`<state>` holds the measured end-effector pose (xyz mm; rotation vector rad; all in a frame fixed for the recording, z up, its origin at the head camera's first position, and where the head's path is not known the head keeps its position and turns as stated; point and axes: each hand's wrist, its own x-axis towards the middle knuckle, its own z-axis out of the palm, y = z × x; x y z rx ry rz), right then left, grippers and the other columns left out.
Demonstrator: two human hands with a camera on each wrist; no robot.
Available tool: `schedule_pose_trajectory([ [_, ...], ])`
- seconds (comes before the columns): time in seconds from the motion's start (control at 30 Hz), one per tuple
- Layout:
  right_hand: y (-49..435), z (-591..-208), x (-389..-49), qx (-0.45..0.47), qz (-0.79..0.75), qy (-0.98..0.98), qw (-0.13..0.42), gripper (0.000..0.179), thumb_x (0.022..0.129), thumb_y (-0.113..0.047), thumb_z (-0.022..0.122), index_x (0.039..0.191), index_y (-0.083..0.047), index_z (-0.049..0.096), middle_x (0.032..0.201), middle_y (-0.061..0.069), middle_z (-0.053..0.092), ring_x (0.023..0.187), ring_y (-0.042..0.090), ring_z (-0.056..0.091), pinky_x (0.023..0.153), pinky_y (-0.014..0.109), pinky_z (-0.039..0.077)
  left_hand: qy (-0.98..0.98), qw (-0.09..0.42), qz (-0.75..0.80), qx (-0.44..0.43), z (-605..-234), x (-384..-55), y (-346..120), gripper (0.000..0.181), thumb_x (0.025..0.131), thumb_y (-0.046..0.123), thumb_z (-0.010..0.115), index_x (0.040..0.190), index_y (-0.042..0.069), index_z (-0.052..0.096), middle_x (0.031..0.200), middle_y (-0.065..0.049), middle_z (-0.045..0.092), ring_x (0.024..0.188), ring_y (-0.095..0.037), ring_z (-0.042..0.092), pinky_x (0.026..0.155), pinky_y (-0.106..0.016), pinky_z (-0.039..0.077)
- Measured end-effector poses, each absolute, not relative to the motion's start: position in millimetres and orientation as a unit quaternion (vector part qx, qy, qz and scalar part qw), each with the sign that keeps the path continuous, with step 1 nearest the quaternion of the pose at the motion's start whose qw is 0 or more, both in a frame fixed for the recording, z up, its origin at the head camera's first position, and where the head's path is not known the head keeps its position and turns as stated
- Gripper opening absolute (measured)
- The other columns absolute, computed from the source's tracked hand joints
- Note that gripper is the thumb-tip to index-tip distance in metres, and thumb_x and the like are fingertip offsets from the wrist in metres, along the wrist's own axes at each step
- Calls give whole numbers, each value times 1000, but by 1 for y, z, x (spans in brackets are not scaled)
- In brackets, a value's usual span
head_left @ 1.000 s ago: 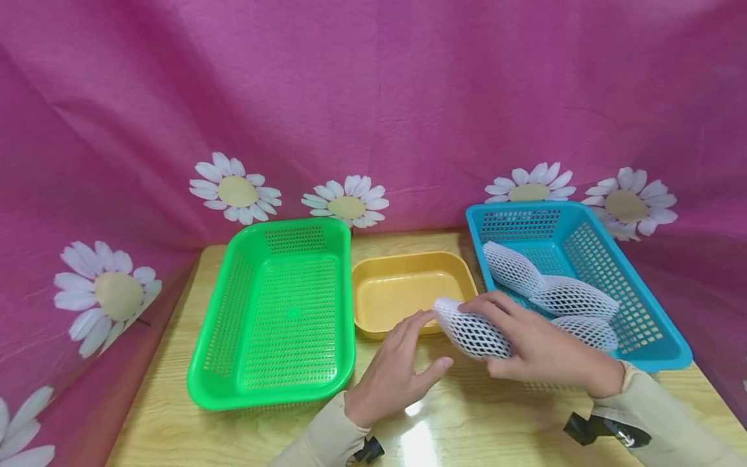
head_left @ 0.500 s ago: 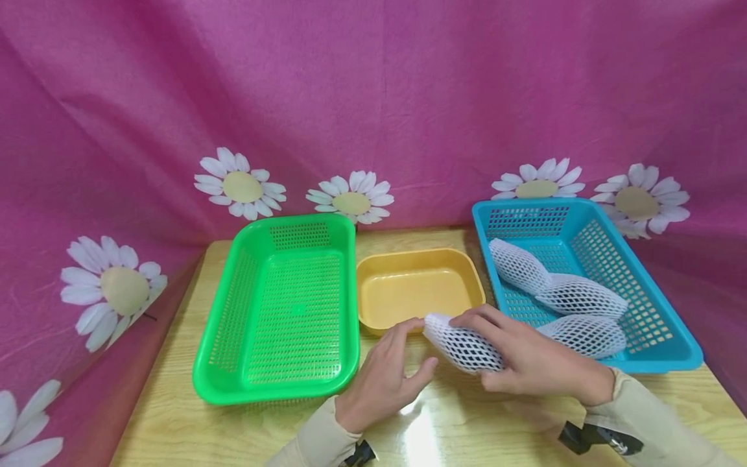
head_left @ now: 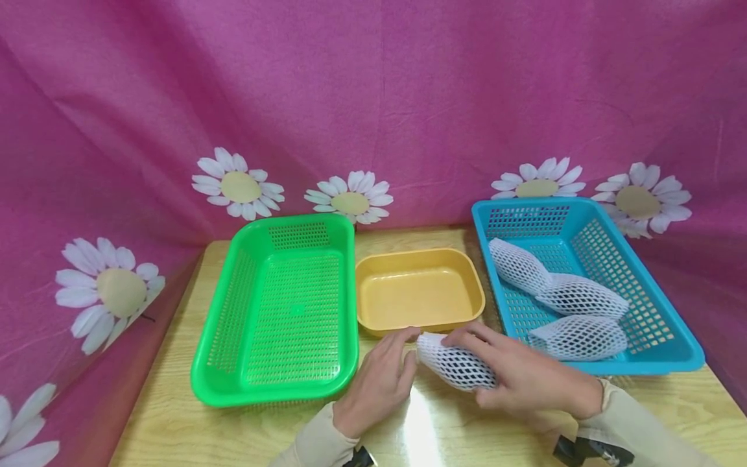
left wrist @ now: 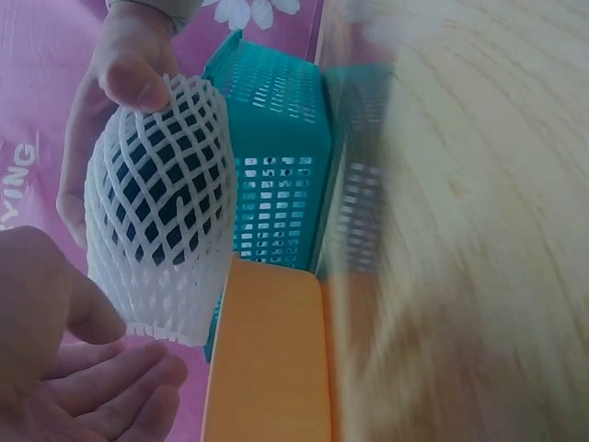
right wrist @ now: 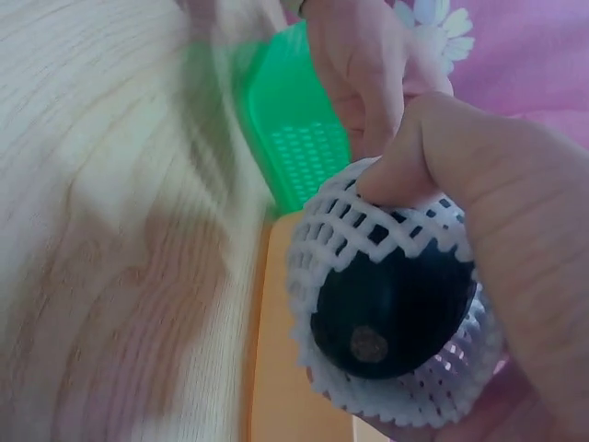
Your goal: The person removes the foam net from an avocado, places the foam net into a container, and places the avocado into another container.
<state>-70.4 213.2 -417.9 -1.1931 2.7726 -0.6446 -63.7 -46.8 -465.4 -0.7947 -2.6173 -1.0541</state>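
Foam net (head_left: 455,366) matt; green basket (head_left: 274,393) glossy plastic; tabletop (head_left: 169,428) smooth, glossy wood.

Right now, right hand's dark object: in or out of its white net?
In. The white net wraps its sides; the right wrist view shows the dark object with one end bare at the opening.

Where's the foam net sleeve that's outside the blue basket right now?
Low and right of centre in the head view: the right hand grips the foam net sleeve, just in front of the yellow tray, beside the left hand.
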Motion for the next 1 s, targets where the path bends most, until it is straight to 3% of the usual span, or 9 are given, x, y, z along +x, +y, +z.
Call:
schedule_pose_trajectory([
  [0.23, 208, -422, -64, -407, -206, 890, 14, 82, 72, -20, 81, 147, -28, 48, 142, -14, 50, 122, 5, 57, 98, 35, 57, -891, 105, -360, -255, -470, -62, -47, 33, 100, 19, 65, 130, 6, 63, 122, -8, 73, 109, -19, 71, 92, -35, 61],
  [0.53, 202, -431, -60, -409, -218, 886, 12, 82, 73, -19, 80, 147, -27, 47, 143, -14, 48, 125, 5, 56, 101, 34, 56, -894, 79, -360, -255, -475, -61, -48, 26, 101, 16, 61, 124, 7, 68, 112, -6, 75, 99, -17, 72, 81, -25, 60],
  [0.77, 198, -447, -62, -414, -227, 881, 15, 80, 72, -17, 79, 145, -23, 47, 141, -14, 49, 127, 4, 53, 102, 32, 55, -897, 99, -331, -275, -482, -60, -51, 27, 100, 6, 58, 124, 6, 69, 117, -9, 76, 108, -19, 74, 92, -31, 62],
  [1.0, 198, -460, -67, -420, -225, 879, 6, 80, 69, -17, 81, 142, -24, 49, 140, -15, 50, 128, 4, 52, 103, 33, 54, -900, 92, -331, -268, -484, -61, -52, 28, 97, 4, 62, 124, 4, 69, 117, -10, 76, 106, -20, 75, 89, -29, 62],
])
